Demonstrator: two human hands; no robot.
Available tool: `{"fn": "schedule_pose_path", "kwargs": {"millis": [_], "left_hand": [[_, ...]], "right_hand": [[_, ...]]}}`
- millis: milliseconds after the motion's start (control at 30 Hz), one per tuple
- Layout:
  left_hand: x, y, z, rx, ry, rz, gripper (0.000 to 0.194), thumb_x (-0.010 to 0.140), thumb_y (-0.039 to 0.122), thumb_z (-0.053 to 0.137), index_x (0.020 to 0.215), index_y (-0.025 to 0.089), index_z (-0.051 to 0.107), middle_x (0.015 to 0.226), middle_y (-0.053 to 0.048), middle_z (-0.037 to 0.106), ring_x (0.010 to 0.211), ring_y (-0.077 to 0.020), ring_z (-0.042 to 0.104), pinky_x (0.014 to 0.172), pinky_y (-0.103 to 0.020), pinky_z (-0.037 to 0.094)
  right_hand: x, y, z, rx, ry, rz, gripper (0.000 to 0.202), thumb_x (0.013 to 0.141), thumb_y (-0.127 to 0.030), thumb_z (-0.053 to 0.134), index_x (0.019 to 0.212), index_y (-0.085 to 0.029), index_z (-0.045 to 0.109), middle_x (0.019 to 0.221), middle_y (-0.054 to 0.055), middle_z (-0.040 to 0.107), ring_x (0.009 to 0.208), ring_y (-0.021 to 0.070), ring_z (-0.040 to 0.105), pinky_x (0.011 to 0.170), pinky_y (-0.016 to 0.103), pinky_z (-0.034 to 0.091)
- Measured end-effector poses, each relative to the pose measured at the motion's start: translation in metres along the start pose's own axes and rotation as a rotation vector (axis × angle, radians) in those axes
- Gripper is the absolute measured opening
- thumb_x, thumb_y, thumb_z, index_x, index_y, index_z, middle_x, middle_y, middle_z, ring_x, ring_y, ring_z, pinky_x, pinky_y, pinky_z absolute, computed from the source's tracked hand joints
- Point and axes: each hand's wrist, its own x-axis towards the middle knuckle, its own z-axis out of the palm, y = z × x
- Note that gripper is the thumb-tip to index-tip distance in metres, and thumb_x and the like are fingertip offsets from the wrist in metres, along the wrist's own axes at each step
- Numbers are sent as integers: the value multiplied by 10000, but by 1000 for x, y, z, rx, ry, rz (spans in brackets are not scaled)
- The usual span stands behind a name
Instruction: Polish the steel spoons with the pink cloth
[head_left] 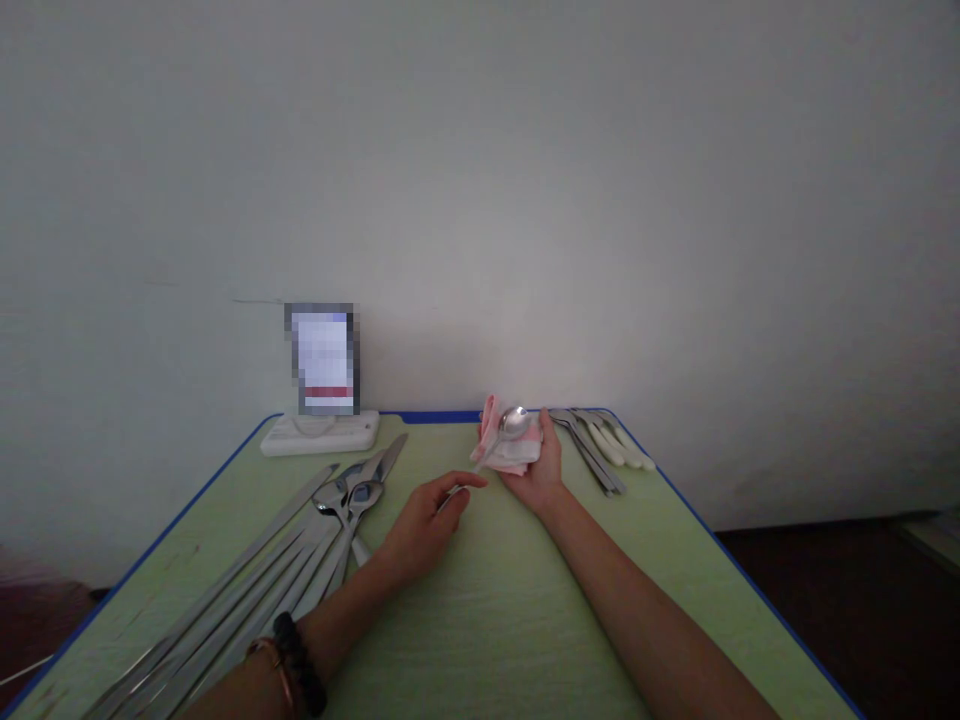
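My left hand (429, 520) is closed around the handle of a shiny metal spoon (514, 423), which slants up and to the right. The bowl of the spoon lies over a folded pink and white cloth (517, 455). That cloth rests in my right hand (546, 470), whose fingers are mostly hidden behind it. Left of my left hand, a pile of metal spoons and knives (330, 530) lies on the table, partly covered by my forearm. Just right of my right hand lie several pieces of cutlery (589, 455), some with cream handles (609, 445).
The green table (480, 620) has a blue edge and stands against a grey wall (525, 200). At its back left, a phone with a blurred screen (325, 360) stands upright on a white power strip (322, 433). Dark floor (817, 590) shows at the right.
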Motion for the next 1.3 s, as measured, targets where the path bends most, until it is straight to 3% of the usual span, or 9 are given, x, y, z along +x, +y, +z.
{"fn": "schedule_pose_path", "kwargs": {"millis": [167,400,600,967,1300], "left_hand": [[0,-2,0,26,-4,1,423,838,381,390,1139,128,546,517,87,283,455,-91,261,449,-202,212],[-1,0,0,66,-14,9,427,830,374,387,1138,131,555,511,91,254,462,-98,253,456,-205,202],[-2,5,0,72,6,1,397,823,341,391,1104,130,575,516,88,256,465,-98,253,465,-211,210],[-1,1,1,21,13,-4,418,833,349,387,1139,117,552,502,92,260,460,-97,270,455,-204,216],[-2,3,1,65,-5,-6,416,828,329,378,1140,114,549,515,91,260,473,-98,263,464,-207,209]], "right_hand": [[2,3,-4,-66,-3,59,558,800,-590,374,1014,-137,619,835,90,699,814,230,637,750,383,489],[8,3,-15,12,144,-47,421,823,-534,406,854,-184,636,786,25,706,730,180,634,734,334,498],[6,2,-9,54,58,-1,304,817,-401,426,909,-196,630,780,10,695,791,180,630,733,341,501],[7,2,-8,7,97,-38,237,764,-314,453,803,-169,636,734,21,693,636,174,609,676,356,524],[10,11,-13,-164,264,-95,37,710,-138,597,743,-156,600,624,-27,659,559,111,593,619,262,522]]}}
